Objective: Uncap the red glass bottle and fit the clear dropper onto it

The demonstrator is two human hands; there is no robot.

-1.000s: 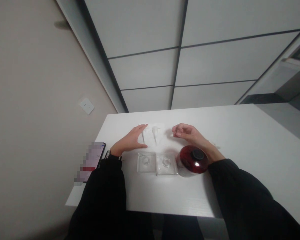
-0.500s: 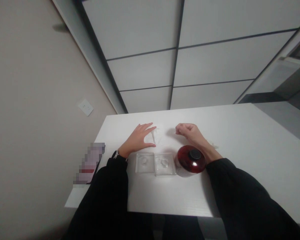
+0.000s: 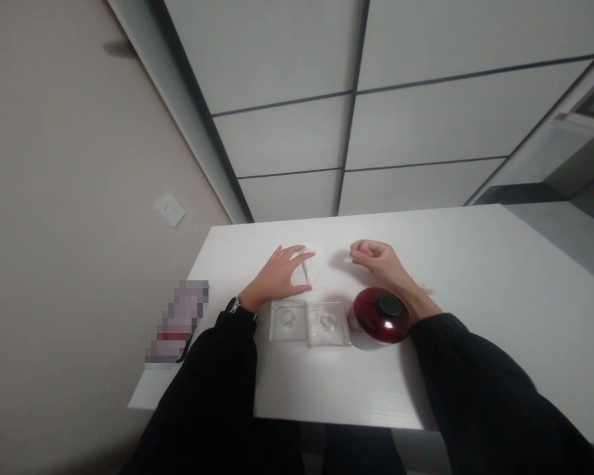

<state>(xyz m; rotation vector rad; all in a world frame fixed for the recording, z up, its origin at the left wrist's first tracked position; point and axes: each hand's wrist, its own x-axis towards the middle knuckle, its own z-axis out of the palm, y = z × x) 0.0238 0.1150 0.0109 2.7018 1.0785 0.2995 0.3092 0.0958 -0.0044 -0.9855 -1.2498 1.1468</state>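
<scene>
Framing a thin white piece (image 3: 307,271), left hand (image 3: 278,272) with thumb and fingers parted.
The piece lies beyond and left of the red-lidded jar (image 3: 373,322), seemingly unpinched; handling looks unfinished, though what remains cannot be told. Beyond the jar, the right hand (image 3: 379,258) curls, any grip unclear. Left of the jar, two clear boxes (image 3: 297,334) sit unhandled.

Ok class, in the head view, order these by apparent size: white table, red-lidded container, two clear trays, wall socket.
1. White table
2. Red-lidded container
3. Left clear tray and right clear tray, too alike to rank
4. Wall socket
</scene>
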